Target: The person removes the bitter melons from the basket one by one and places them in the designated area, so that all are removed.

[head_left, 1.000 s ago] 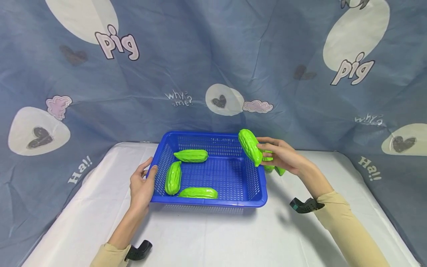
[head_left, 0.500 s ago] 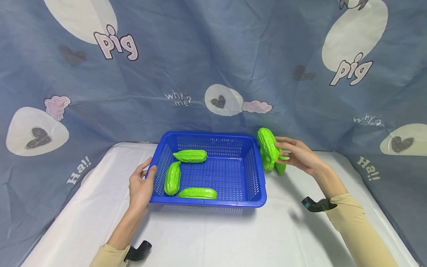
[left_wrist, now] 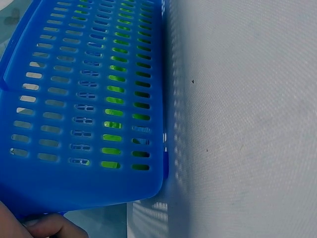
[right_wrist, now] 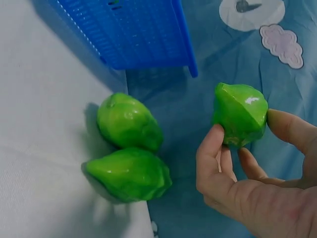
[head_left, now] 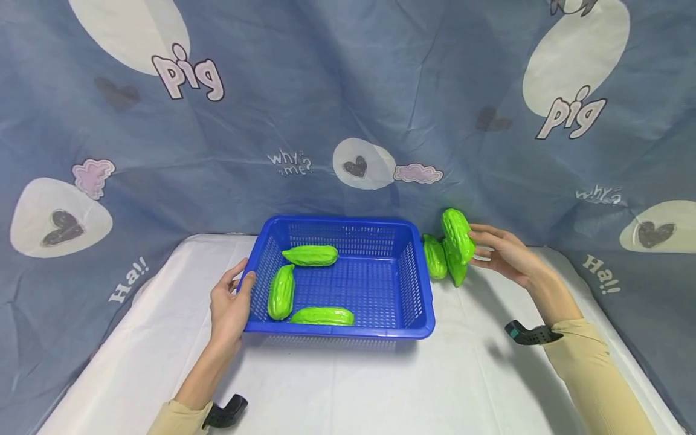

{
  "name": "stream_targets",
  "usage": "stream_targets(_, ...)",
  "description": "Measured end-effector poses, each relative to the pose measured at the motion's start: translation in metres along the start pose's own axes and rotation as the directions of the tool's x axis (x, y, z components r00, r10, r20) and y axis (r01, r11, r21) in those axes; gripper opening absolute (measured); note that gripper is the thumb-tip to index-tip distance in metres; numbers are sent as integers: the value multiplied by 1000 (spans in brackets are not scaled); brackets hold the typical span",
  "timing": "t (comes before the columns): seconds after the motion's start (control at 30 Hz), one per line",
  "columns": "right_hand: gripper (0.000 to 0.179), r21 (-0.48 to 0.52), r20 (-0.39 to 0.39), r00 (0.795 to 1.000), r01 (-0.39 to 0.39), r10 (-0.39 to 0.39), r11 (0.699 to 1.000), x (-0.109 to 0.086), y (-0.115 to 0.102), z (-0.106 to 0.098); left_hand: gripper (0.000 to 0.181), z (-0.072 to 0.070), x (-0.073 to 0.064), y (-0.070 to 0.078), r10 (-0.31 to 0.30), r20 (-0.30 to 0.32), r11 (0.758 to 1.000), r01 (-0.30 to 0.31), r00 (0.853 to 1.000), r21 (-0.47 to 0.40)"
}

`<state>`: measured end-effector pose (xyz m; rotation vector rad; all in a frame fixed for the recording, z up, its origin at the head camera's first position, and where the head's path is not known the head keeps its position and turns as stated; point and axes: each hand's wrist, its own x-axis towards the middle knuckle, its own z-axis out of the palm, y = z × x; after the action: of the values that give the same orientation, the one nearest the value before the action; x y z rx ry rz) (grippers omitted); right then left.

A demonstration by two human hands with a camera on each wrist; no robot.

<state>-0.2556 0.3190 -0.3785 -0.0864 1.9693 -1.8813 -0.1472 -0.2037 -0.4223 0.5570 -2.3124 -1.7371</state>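
In the head view my left hand grips the left rim of a blue plastic basket, thumb over the edge. Three bright green bitter melons lie inside: one melon toward the back, another along the left side, a third by the front wall. My right hand pinches a further bitter melon between thumb and fingers, raised to the right of the basket. Below it in the right wrist view, two bitter melons, a rounder one and a pointed one, lie side by side on the table.
A white cloth covers the table. Behind it hangs a blue printed curtain, close to the basket's back edge and the loose melons. Black wrist bands sit on both forearms.
My right hand has carried its bitter melon from above the basket's right rim farther right, uncovering the two melons on the table. The left hand and basket have stayed in place.
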Motion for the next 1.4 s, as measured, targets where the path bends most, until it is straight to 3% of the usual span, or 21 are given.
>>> stream_targets(0.3,77,52,30,1000,8,-9,999,0,14,-22,48,1,0,1,12,-28,1000,-13,1000,-12)
stream_targets(0.73,79,-36,-15,998,-64,64,997,-2,41,-48,49,-1,0,1,6,-22,999,-7,1000,-33)
stream_targets(1.07,80,-171,-67,994,-92,81,981,6,61,-53,49,-1,0,0,-4,-15,999,3,1000,-50)
stream_targets(1.4,83,-162,-117,988,-117,99,980,7,68,-48,50,0,0,-1,-4,-14,999,4,1000,-33)
